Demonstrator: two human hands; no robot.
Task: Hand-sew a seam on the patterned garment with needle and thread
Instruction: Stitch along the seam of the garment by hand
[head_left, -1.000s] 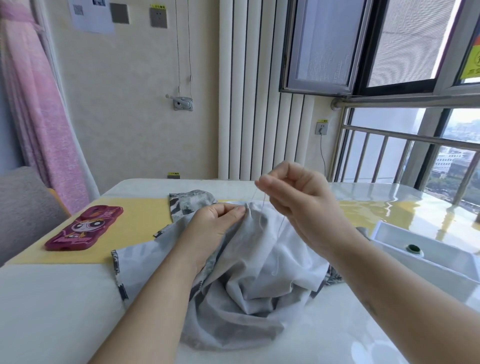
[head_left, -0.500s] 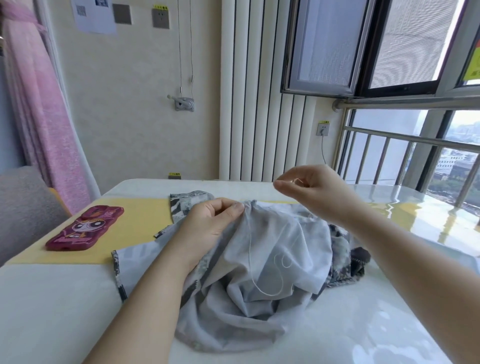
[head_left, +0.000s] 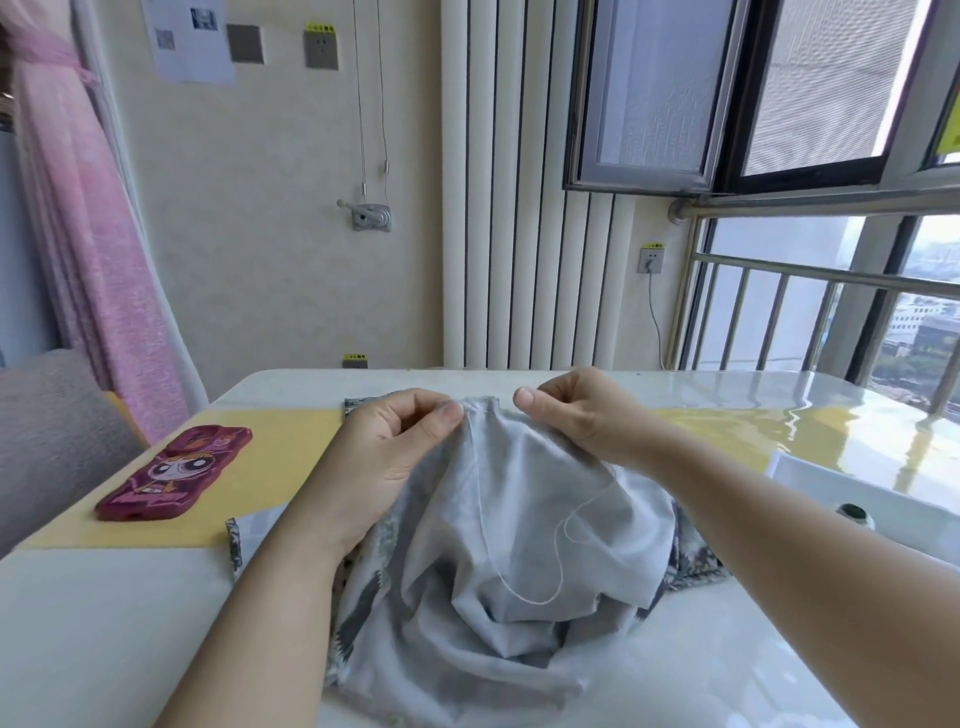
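Note:
The grey patterned garment (head_left: 498, 587) lies bunched in the middle of the white table (head_left: 104, 639), pale inner side up. My left hand (head_left: 395, 452) pinches its raised top edge between thumb and fingers. My right hand (head_left: 582, 415) is just to the right at the same edge, fingers curled and thumb tip out, pinching the fabric edge or the needle; the needle itself is too small to see. A white thread (head_left: 519, 582) runs down from the edge by my left thumb, loops loosely over the cloth and rises back toward my right hand.
A dark pink phone case (head_left: 174, 473) lies on a yellow mat (head_left: 270, 467) at the left. A white tray (head_left: 852, 493) with a small dark-topped object (head_left: 852, 512) sits at the right behind my right forearm. Wall, radiator and window railing stand beyond the table.
My right hand has come down and to the left from its raised position onto the garment's top edge. The thread, taut a second ago, now hangs in a slack loop. My left hand keeps its grip.

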